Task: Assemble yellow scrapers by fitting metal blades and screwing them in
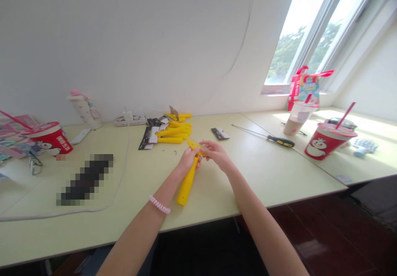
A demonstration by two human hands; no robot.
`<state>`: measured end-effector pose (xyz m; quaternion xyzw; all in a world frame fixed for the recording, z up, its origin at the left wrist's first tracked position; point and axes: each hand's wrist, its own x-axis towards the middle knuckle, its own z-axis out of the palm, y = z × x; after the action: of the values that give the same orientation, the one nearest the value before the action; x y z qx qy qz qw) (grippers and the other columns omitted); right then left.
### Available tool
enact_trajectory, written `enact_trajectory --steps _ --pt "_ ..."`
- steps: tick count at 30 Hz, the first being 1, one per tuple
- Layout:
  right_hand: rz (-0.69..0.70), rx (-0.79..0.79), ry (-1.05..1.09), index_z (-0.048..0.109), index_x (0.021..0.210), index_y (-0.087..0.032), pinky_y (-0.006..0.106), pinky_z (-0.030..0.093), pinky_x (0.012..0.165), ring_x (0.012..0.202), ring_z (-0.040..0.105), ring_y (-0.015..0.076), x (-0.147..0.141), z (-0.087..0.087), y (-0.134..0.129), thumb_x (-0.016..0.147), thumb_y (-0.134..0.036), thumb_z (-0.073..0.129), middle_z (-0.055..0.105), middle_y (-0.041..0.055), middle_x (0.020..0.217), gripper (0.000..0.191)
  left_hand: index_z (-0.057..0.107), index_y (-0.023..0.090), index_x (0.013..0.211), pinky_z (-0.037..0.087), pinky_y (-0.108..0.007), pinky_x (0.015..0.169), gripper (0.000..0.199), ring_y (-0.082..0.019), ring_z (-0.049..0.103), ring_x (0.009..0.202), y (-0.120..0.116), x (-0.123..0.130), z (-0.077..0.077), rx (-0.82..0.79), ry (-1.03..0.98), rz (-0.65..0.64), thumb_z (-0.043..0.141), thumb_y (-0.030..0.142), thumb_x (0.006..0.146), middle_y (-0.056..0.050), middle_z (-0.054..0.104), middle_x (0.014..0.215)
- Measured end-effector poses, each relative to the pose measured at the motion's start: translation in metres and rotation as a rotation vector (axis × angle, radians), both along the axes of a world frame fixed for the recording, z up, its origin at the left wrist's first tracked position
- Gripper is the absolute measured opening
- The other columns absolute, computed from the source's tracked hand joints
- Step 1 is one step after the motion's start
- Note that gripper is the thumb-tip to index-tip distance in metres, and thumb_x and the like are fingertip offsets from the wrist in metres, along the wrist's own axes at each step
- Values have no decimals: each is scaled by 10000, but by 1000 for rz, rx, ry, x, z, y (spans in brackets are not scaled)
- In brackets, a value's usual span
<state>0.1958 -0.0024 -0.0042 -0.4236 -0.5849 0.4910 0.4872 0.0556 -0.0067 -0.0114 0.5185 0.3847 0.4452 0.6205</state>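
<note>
A yellow scraper [187,185] is in my hands above the near middle of the table, its long handle pointing toward me. My left hand [187,160] is closed around its neck, just below the wide head. At the head's right end my right hand [218,153] has its fingers bent and pressed on it; whether they also hold a small part cannot be made out. Beyond my hands lies a pile of similar yellow scrapers [175,132] with black and white cards. A few tiny dark pieces [175,152] rest on the table in front of the pile.
To the right lie a small black card packet [220,133] and a long screwdriver [281,141]. Drink cups [325,141] stand farther right, another red cup [51,137] at left. A white cable [119,185] crosses the left side, near a blurred-out dark object [87,181].
</note>
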Motion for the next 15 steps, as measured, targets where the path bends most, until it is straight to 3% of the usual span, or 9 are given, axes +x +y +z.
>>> enact_trajectory --steps 15 --pt "-15 2 -46 631 976 -177 194 397 478 592 565 104 0 2 -1 658 -330 659 623 17 706 353 450 167 883 286 -173 338 158 -61 409 340 -2 1 5 -75 7 -6 448 311 817 45 478 527"
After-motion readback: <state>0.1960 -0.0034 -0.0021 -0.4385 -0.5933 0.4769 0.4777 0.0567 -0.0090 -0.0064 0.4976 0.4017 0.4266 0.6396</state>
